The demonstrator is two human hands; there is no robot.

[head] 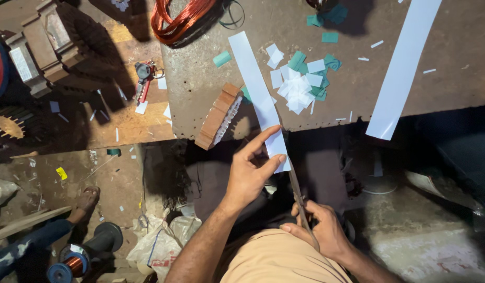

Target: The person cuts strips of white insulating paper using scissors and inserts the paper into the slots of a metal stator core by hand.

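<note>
We see the left hand [250, 170] near the middle of the frame, its fingers [264, 137] pinching the lower end of a long white paper strip [255, 86] between thumb and forefinger; the strip runs up and to the left across the worktop [452, 52], its near end overhanging the worktop's front edge. Below it, at lower centre, the right hand [321, 230] is clenched around the handles of a pair of scissors [297, 194], whose dark blades point up toward the held end of the strip and meet its lower edge; we cannot tell whether the blades are parted. Just to the left of the strip, a stack of brown rectangular laminations [217, 116] lies tilted at the worktop's edge. To the right of the strip sits a heap of small white and green paper cuttings [301, 78], and further right a second, wider white strip [402, 68] slants from the upper right corner down to the front edge. A coil of copper wire [177, 18] lies at the top of the frame. In the lower left corner, on the floor, stand spools of wire [75, 262], beside another person's sandalled foot [87, 200].
</note>
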